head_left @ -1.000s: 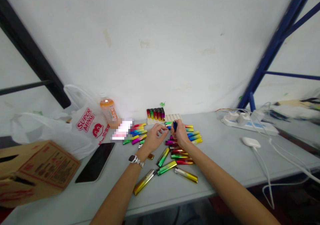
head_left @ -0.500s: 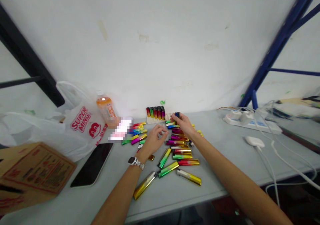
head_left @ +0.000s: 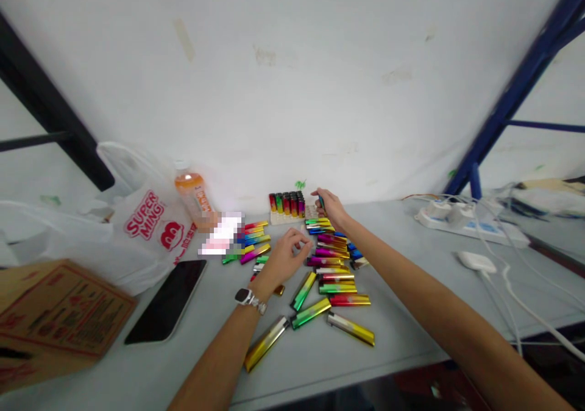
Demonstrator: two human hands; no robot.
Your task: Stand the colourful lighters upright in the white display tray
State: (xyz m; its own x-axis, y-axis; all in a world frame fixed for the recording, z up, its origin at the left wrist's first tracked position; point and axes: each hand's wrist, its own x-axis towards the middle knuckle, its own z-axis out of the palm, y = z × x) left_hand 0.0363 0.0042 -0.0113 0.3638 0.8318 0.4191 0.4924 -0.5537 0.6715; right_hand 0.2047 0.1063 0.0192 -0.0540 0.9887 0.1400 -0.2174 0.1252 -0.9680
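My right hand (head_left: 329,207) reaches to the back of the table and pinches a dark blue lighter (head_left: 320,201) just right of a white tray (head_left: 276,218) where several lighters (head_left: 286,204) stand upright. My left hand (head_left: 284,259), with a watch on the wrist, hovers loosely curled over a pile of shiny coloured lighters (head_left: 333,262) lying flat on the grey table (head_left: 402,289). Whether it holds anything I cannot make out. More lighters (head_left: 252,242) lie to its left, and a gold one (head_left: 265,343) lies near the front edge.
A black phone (head_left: 168,300) lies left of my left arm. A cardboard box (head_left: 55,313), a white plastic bag (head_left: 146,228) and an orange drink bottle (head_left: 196,201) stand at the left. A power strip (head_left: 461,222) and white cables (head_left: 507,289) lie at the right.
My right hand has lifted the dark blue lighter from the pile and carried it back toward the tray of upright lighters. My left hand has stayed over the pile.
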